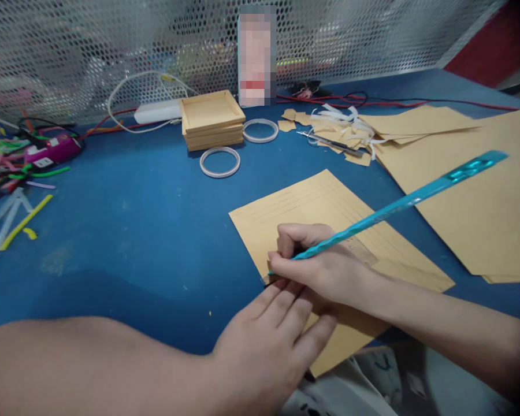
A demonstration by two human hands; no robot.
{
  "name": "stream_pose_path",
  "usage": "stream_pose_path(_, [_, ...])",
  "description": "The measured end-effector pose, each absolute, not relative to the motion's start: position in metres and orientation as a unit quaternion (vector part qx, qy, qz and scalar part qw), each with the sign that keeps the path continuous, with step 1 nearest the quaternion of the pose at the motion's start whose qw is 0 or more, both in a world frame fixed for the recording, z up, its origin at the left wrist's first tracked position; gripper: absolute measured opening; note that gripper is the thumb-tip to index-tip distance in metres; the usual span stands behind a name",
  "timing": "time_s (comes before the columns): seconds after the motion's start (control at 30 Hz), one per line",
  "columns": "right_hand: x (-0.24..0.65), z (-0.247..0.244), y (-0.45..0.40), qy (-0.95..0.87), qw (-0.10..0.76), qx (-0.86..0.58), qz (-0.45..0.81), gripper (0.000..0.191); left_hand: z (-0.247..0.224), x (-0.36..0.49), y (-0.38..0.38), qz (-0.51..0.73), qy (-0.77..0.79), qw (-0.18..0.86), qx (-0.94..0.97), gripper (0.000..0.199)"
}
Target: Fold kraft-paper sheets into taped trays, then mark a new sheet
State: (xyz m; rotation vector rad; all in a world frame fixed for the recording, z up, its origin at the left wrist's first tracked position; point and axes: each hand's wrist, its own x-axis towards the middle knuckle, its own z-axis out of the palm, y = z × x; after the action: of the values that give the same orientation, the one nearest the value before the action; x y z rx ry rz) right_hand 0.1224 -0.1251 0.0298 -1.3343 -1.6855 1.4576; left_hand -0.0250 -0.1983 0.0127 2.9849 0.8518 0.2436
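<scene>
My right hand (325, 260) grips a long teal pencil (398, 205) with a shiny decorated upper end. Its tip meets the left edge of a tan card sheet (303, 199), which carries faint ruled lines. My left hand (273, 341) lies on the near part of that sheet, fingers stretched out flat just below the pencil tip. Something thin and dark pokes out by the left fingertips; the hands hide most of it. A small see-through patch (364, 251) shows on the sheet behind my right wrist.
Larger tan sheets (472, 190) lie at the right. Behind are stacked tan card trays (212, 112), two tape rolls (220, 162) (260, 131), paper scraps (351, 124) and a craft knife (329, 143). A purple glue gun (54, 151) and coloured strips sit at the left, before a perforated metal panel (156, 40).
</scene>
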Motion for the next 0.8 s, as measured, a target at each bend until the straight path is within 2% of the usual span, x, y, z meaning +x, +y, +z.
stream_pose_path(0.27, [0.1221, 0.0316, -0.1253, -0.634, 0.266, -0.5, 0.527, 0.029, 0.015, -0.0255, -0.1985, 0.06, 0.267, 0.03, 0.961, 0.046])
stream_pose_path(0.47, [0.1241, 0.0322, -0.1218, -0.621, 0.326, -0.52, 0.487, 0.03, 0.015, -0.0269, -0.1981, 0.054, 0.262, 0.032, 0.963, 0.047])
stream_pose_path(0.8, [0.1245, 0.0345, -0.1225, -0.625, 0.277, -0.534, 0.497, 0.026, 0.013, -0.0274, -0.1991, 0.061, 0.262, 0.033, 0.963, 0.051])
